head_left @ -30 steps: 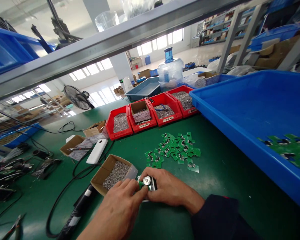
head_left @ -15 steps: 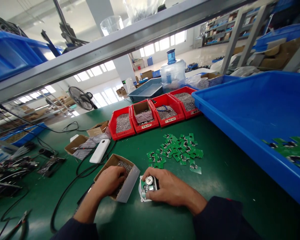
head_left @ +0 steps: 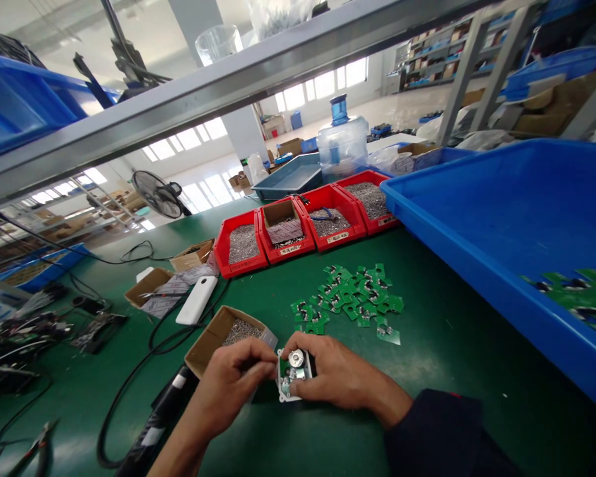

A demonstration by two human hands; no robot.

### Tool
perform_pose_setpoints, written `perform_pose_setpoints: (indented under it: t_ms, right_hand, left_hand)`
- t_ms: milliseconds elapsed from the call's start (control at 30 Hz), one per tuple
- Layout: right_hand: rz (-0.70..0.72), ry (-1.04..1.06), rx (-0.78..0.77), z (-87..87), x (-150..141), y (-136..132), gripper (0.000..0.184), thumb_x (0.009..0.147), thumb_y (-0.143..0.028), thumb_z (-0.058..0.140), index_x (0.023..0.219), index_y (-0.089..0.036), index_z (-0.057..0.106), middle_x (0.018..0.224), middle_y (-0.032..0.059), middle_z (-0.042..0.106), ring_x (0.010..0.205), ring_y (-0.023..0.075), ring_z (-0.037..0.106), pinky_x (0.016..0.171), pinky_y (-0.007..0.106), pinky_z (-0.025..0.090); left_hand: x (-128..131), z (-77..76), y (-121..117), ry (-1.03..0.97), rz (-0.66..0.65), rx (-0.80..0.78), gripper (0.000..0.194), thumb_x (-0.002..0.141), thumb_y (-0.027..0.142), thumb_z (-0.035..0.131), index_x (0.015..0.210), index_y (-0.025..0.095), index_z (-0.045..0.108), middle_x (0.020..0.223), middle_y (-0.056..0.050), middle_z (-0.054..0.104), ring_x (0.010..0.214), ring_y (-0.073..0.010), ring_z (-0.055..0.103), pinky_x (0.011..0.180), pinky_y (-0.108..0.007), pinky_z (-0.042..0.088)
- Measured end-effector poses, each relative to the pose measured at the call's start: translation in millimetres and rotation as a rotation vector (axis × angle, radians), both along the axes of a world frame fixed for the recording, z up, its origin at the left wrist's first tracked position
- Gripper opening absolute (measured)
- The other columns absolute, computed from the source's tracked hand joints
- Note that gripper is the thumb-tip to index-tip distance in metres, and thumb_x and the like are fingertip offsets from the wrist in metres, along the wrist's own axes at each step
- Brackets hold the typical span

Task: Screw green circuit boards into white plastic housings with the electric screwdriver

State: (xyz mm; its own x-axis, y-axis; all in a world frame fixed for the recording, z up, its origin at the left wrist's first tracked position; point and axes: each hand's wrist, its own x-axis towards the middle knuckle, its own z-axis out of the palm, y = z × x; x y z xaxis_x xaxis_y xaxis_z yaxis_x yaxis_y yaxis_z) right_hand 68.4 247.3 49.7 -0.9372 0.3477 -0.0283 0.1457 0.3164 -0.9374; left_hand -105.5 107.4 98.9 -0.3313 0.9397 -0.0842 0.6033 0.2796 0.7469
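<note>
My right hand [head_left: 345, 374] is closed around a small white-framed assembly [head_left: 297, 372], which has a green board, a round metal piece and bright metal parts inside. Thumb and forefinger of my left hand [head_left: 231, 381] are pinched together at the frame's left edge. Whatever lies between those fingertips is too small to make out. Behind the left hand stands an open cardboard box [head_left: 202, 343] of small metal parts [head_left: 242, 331], partly covered by that hand. A black rod-shaped tool [head_left: 166, 414] with white bands lies beside my left forearm.
Loose green circuit boards [head_left: 350, 295] lie in a pile beyond my right hand. Several red bins [head_left: 238, 268] of small metal parts stand behind. A large blue tray [head_left: 457, 265] fills the right side. Cables, a white phone-shaped object [head_left: 197, 300] and pliers [head_left: 40, 447] lie left.
My left hand has come out of the cardboard box and moved right to the assembly's edge, fingers pinched. The black banded tool now shows more. My right hand and the assembly have stayed in place.
</note>
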Motion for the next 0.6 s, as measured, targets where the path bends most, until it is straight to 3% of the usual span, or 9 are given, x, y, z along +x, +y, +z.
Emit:
perform_pose_setpoints:
  t_ms: [133, 300, 600]
  right_hand:
    - [-0.005, 0.029, 0.014, -2.5, 0, 0, 0.033, 0.069, -0.021, 0.074, 0.100, -0.023, 0.065, 0.080, -0.0052, 0.064, 0.071, 0.0134, 0.056, 0.061, 0.021, 0.037]
    - [0.001, 0.048, 0.001, -2.8, 0, 0, 0.032, 0.069, -0.021, 0.075, 0.099, -0.023, 0.064, 0.079, -0.0057, 0.064, 0.069, 0.0129, 0.056, 0.059, 0.020, 0.036]
    - [-0.006, 0.032, 0.010, -1.7, 0, 0, 0.033, 0.068, -0.021, 0.076, 0.100, -0.023, 0.065, 0.079, -0.0054, 0.064, 0.070, 0.0132, 0.056, 0.060, 0.020, 0.036]
  left_hand:
    - [17, -4.8, 9, -0.036, -0.169, 0.071, 0.010, 0.084, 0.015, 0.069, 0.076, 0.020, 0.072, 0.081, 0.000, 0.069, 0.079, -0.0144, 0.063, 0.073, -0.024, 0.046]
    - [11, -8.2, 14, -0.054, -0.207, 0.022, 0.011, 0.085, 0.016, 0.070, 0.078, 0.021, 0.076, 0.082, -0.001, 0.069, 0.081, -0.0152, 0.063, 0.074, -0.025, 0.045]
    - [13, 0.3, 15, -0.020, -0.238, -0.058, 0.013, 0.088, 0.021, 0.068, 0.079, 0.023, 0.076, 0.083, -0.001, 0.067, 0.081, -0.0156, 0.063, 0.073, -0.025, 0.044]
